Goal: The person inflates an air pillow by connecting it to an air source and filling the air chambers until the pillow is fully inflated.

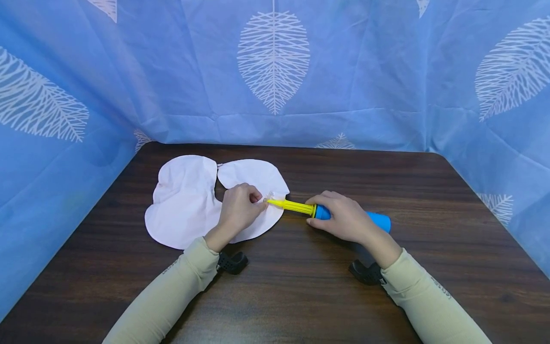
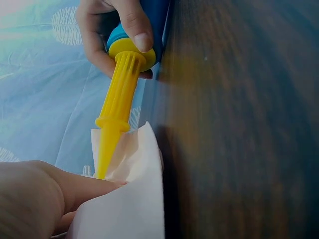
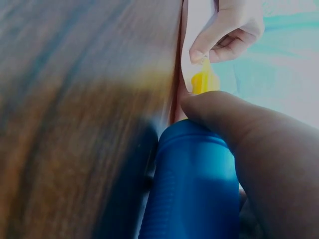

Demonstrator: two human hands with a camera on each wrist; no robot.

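Observation:
A flat, uninflated pale pink balloon (image 1: 185,200) with two rounded lobes lies on the dark wooden table (image 1: 301,286). My left hand (image 1: 240,208) pinches the balloon's clear valve (image 1: 269,196) at its right edge. My right hand (image 1: 343,217) grips a hand pump with a blue body (image 1: 380,221) and a yellow nozzle (image 1: 292,206), lying level on the table. The nozzle tip meets the valve between my left fingers (image 2: 84,189). The left wrist view shows the yellow nozzle (image 2: 117,104) running into the balloon's edge (image 2: 134,199). In the right wrist view my thumb (image 3: 224,117) lies over the blue barrel (image 3: 194,184).
A blue cloth with white leaf prints (image 1: 275,62) hangs behind the table and along both sides. The table's rounded back corners lie close to the cloth. Black wrist camera mounts (image 1: 232,263) sit under both sleeves.

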